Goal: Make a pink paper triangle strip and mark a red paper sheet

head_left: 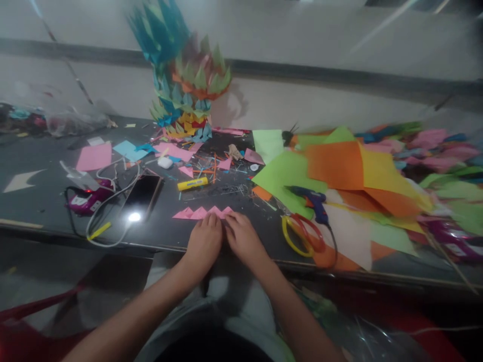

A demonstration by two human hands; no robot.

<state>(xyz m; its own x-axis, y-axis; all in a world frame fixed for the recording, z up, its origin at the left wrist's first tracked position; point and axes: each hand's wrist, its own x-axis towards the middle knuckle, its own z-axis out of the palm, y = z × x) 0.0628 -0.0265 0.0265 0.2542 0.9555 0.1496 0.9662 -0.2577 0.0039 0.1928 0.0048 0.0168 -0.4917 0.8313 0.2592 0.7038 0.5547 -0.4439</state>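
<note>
A pink strip of folded paper (pixel 192 213) with a row of triangular points lies at the near side of the dark table. My left hand (pixel 206 236) is closed, its curled fingers pressed on the strip's lower edge right of its middle. At the strip's right end, my right hand (pixel 243 239) pinches the paper between thumb and fingers. My fingers cover part of the strip. Just beyond it lies a yellow glue stick (pixel 192 184). Scissors with yellow and red handles (pixel 296 235) and a dark blue glue gun (pixel 317 203) sit to the right.
Left are a phone (pixel 143 196) with its light on, a white cable and a purple device (pixel 90 197). A tall folded-paper decoration (pixel 188 95) stands against the wall (pixel 287 105). Orange, yellow and green sheets (pixel 335 166) pile up at right. Paper scraps litter the table (pixel 49 151).
</note>
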